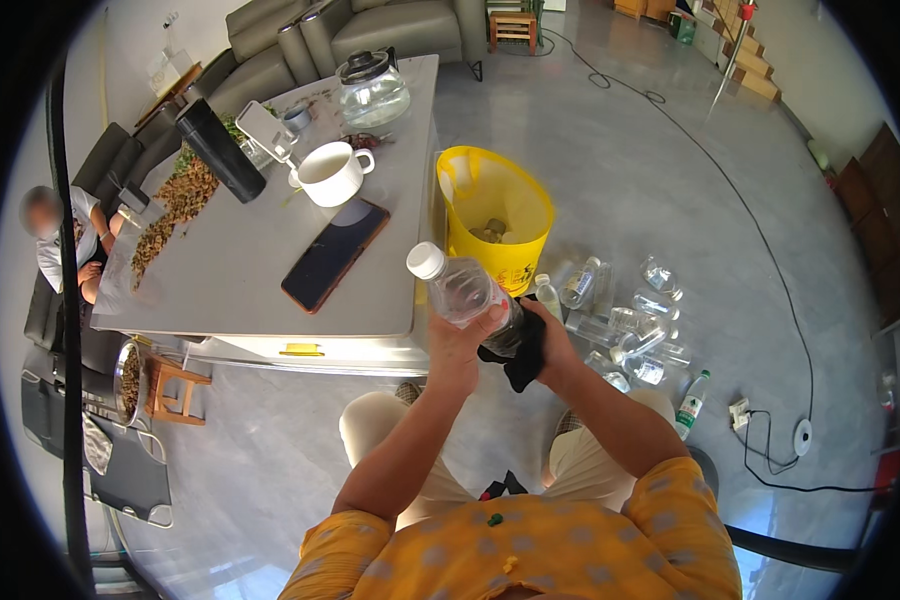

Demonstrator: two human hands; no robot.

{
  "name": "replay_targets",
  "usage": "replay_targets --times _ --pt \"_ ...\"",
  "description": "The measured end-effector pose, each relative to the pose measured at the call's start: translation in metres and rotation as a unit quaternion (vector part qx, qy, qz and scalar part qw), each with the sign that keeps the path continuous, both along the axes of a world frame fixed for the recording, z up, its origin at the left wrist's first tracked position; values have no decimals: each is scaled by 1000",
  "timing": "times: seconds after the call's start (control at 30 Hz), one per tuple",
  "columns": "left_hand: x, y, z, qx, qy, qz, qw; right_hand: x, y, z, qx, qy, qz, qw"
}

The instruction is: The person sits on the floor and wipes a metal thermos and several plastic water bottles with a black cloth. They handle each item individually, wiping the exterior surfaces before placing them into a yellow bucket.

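Observation:
My left hand is closed around a clear plastic bottle with a white screw cap, tilted up to the left. Against the bottle's lower end, my right hand presses a black cloth. The hands meet above my knees, just off the table's corner. Beyond them on the floor stands a yellow bag with several small items at its bottom, too dim to identify. Several empty plastic bottles lie on the floor to the right of my hands, and one with a green cap is nearer me.
The table at left bears a smartphone, white cup, black flask, glass teapot and dried plant matter. A person sits at far left. A black cable crosses the floor at right.

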State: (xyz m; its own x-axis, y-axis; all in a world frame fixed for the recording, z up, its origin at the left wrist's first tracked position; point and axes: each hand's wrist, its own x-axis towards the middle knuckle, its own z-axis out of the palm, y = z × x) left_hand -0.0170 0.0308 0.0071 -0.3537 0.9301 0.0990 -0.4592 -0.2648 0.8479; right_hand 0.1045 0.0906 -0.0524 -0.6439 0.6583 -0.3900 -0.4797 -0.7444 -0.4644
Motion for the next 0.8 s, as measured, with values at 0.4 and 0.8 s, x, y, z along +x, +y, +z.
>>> replay_targets --times 0.4,0.8 --pt "-5 -2 -2 -14 -6 11 1000 -1 -7 16 -3 -29 24 999" --pt "-4 -3 -2 -14 -30 9 999 -3 -4 8 5 -17 32 999"
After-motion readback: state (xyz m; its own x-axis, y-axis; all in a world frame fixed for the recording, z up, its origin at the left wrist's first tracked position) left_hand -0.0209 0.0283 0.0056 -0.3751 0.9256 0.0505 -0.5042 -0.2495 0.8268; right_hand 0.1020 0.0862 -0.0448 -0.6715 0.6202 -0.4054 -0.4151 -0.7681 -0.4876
